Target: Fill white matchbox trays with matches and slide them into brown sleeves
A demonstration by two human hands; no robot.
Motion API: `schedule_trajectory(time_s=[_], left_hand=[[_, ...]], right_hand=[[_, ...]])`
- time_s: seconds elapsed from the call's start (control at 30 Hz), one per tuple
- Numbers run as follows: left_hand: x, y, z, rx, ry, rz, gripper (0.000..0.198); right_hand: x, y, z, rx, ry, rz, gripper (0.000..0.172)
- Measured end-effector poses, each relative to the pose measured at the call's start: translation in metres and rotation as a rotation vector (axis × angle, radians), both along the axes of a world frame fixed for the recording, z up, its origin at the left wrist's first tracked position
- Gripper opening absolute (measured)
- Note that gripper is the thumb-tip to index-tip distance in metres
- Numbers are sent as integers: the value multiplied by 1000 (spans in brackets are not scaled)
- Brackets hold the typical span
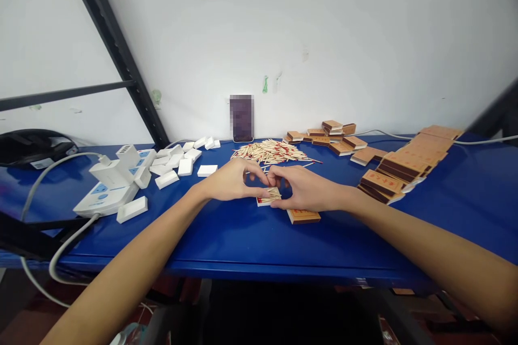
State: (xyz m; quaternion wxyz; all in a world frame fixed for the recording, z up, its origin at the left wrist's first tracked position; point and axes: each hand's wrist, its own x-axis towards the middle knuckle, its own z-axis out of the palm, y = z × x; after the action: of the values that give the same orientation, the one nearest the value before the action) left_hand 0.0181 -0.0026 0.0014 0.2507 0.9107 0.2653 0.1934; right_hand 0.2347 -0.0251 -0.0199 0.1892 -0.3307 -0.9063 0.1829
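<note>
A small white matchbox tray [265,203] with red-tipped matches [275,192] in it sits low in front of me, between my two hands. My left hand [234,179] curls round it from the left, its thumb lying over the matches. From the right, my right hand [309,188] closes on the tray, with its thumb at the near right corner. The fingertips of both hands meet behind the tray. A brown matchbox cover [303,217] lies just under my right hand. Beyond the hands is a large heap of loose matches [271,152].
Several white trays [176,159] lie scattered at the left, beside a power strip [106,198] with cables. Brown matchboxes [334,135] are piled at the back right, with a long stacked row [413,156] further right. A phone [242,118] leans on the wall.
</note>
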Motion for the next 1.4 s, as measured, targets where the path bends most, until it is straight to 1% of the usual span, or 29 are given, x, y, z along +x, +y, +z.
schedule_trajectory(time_s=[0.07,0.17,0.2,0.27,0.33,0.4,0.53,0.6,0.67,0.73,0.83,0.9,1.03,1.23,1.3,1.4], left_hand=[[-3,3,0,66,13,50,26],[-6,5,-1,206,134,130,37],[-7,5,0,249,189,140,40],[-8,4,1,285,278,137,42],[-9,2,3,237,323,116,38],[-9,1,4,163,352,98,35],[-10,2,6,53,376,73,36],[-10,3,5,-7,370,60,35],[-11,4,4,-43,366,48,29],[-11,5,2,-56,362,30,24],[-11,5,0,-70,336,2,20],[-12,5,0,-63,319,-3,19],[-11,3,1,-51,289,-7,17],[-8,0,0,-67,220,-45,14],[-8,0,0,-48,204,-33,11],[-10,2,0,-31,157,7,10]], right_hand=[[0,2,-3,15,-2,-9,29],[2,1,-2,20,-23,-10,25],[2,0,1,24,-31,-10,26],[5,-4,7,24,-66,-8,34],[8,-9,15,-11,-141,-4,48],[13,-12,23,-81,-229,-1,53],[25,-10,30,-192,-351,-33,39],[31,-6,31,-215,-398,-74,36],[35,-3,31,-172,-426,-119,37],[34,-2,29,-39,-411,-149,37],[24,-6,24,184,-324,-112,37],[13,-10,20,242,-298,-69,37],[0,-14,11,247,-277,-16,30],[-1,-13,5,171,-182,-16,17],[-2,-13,5,133,-161,-8,14],[-3,-13,5,109,-140,-4,15]])
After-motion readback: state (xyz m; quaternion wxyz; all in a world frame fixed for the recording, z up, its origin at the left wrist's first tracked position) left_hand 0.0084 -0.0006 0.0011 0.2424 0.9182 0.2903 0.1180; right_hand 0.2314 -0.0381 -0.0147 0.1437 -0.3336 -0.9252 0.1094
